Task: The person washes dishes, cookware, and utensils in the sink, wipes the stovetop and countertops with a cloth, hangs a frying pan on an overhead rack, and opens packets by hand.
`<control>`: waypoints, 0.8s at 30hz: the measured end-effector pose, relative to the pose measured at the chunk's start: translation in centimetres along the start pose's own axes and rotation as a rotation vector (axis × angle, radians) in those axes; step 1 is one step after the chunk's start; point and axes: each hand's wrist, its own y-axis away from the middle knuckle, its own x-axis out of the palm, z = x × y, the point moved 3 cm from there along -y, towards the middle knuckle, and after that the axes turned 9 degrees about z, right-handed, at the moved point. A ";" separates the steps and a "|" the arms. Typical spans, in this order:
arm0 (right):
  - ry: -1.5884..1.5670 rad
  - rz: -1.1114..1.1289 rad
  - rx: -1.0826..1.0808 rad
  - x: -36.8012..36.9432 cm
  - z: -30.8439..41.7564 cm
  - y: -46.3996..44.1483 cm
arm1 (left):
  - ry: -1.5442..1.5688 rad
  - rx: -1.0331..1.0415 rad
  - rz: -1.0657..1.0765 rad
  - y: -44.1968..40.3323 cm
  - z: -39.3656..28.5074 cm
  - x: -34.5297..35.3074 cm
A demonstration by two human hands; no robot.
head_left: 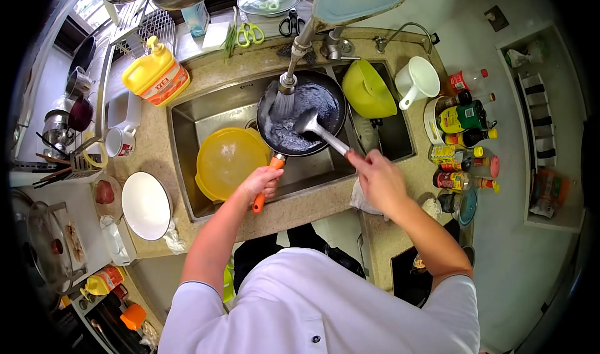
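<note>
My left hand is wrapped round the orange handle of a black frying pan, which is over the double sink. Water streams from the faucet into the pan, where it swirls and foams. In my right hand is a metal ladle, gripped by its handle, its head down in the pan's water. A yellow plastic basin sits in the sink left of the pan. To the pan's right, a green basin leans in the smaller sink bowl.
A yellow detergent jug and a white bowl stand left of the sink. On the right are a white dipper and several sauce bottles. Green scissors and a glass lid lie behind.
</note>
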 end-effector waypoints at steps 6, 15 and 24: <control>-0.073 -0.154 -0.023 6.5 -1.7 -6.9 | -0.134 -0.011 -0.067 -0.4 -0.5 0.4; -0.213 -0.041 -0.098 5.7 -3.5 4.2 | -0.321 0.100 -0.350 3.9 -2.3 -0.9; -0.387 -0.163 -0.091 10.7 -2.0 -2.5 | -0.329 0.057 -0.313 3.5 -1.7 -0.6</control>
